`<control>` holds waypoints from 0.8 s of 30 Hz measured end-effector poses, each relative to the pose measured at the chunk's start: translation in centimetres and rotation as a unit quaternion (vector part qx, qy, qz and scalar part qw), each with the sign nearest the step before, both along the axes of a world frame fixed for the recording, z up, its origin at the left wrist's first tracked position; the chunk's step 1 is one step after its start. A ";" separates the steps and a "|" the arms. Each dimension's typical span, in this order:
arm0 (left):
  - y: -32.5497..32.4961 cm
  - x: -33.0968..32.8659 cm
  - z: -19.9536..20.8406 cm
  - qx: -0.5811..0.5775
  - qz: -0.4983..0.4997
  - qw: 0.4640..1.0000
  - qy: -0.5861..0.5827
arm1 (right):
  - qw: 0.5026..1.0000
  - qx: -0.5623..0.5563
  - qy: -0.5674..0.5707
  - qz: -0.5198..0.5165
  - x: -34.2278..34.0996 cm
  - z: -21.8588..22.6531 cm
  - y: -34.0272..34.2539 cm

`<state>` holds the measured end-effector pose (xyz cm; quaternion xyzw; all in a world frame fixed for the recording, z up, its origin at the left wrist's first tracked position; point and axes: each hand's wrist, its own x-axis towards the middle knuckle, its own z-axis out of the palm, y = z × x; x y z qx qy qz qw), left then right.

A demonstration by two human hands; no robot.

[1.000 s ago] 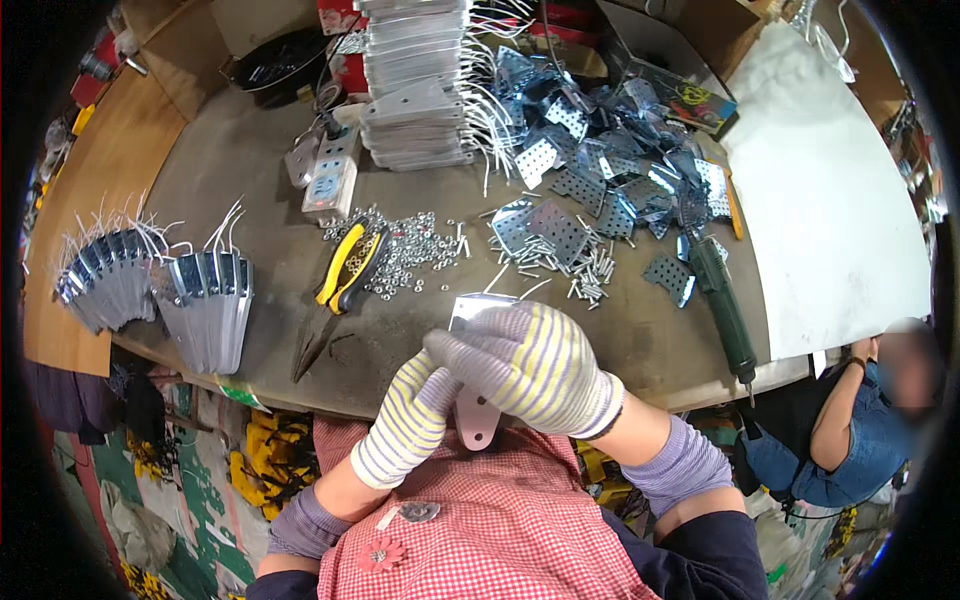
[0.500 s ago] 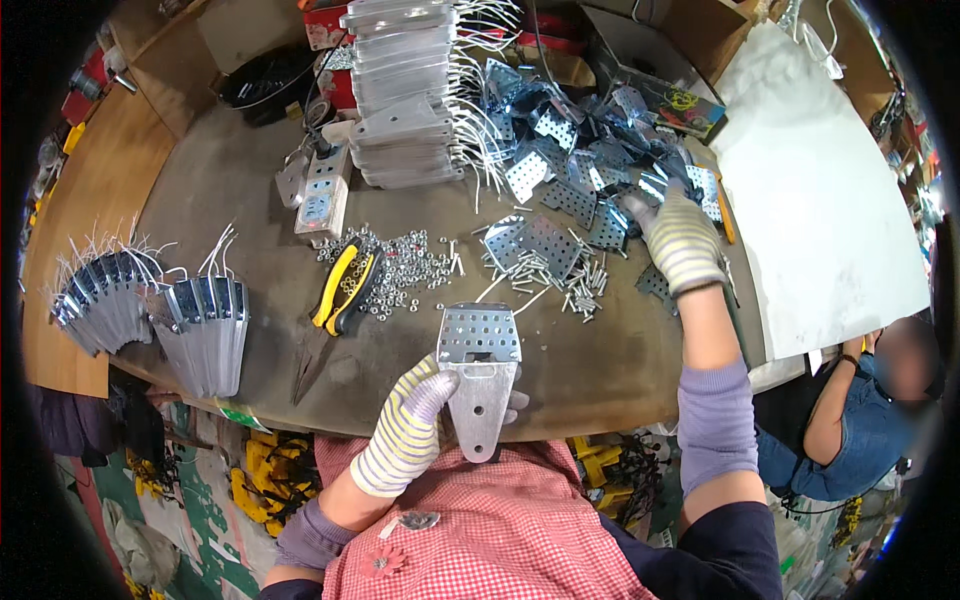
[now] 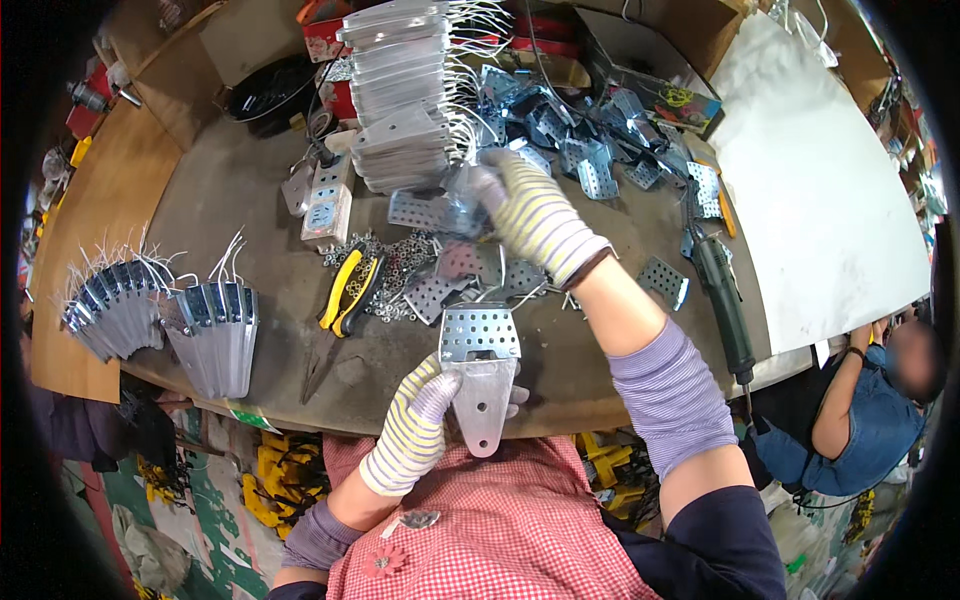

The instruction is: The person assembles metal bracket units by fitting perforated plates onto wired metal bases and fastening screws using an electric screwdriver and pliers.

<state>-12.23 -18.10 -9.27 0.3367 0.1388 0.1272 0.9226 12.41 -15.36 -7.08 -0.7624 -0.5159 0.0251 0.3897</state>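
In my gloved left hand [image 3: 412, 425] is a tapered silver metal bracket [image 3: 482, 405], held upright at the table's front edge. A bluish perforated plate [image 3: 480, 332] covers its wide upper end, and white wires stick out there. My gloved right hand [image 3: 540, 215] reaches over the middle of the table, its fingers closed on a perforated metal plate [image 3: 425, 212] blurred by motion. Below that hand, more loose perforated plates [image 3: 440, 292] lie over the small nuts [image 3: 385, 262] and hide most of the screws.
Behind stand a tall stack of wired brackets [image 3: 400, 120] and a heap of perforated plates [image 3: 590, 160]. Yellow-black pliers [image 3: 350, 290], a power strip [image 3: 327, 205] and fanned wired brackets [image 3: 215, 345] lie leftward. At right are a green-handled tool [image 3: 722, 300], a white sheet [image 3: 820, 200] and another person [image 3: 870, 410].
My right hand has swung left from the plate heap to the table's middle, bringing plates over the nuts and screws. The left hand holds its bracket almost still. The green-handled tool is now uncovered.
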 end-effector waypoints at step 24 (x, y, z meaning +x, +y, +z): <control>-0.5 0.4 0.1 0.048 0.056 0.997 0.037 | 0.982 0.083 -0.163 0.040 -0.8 1.9 -5.1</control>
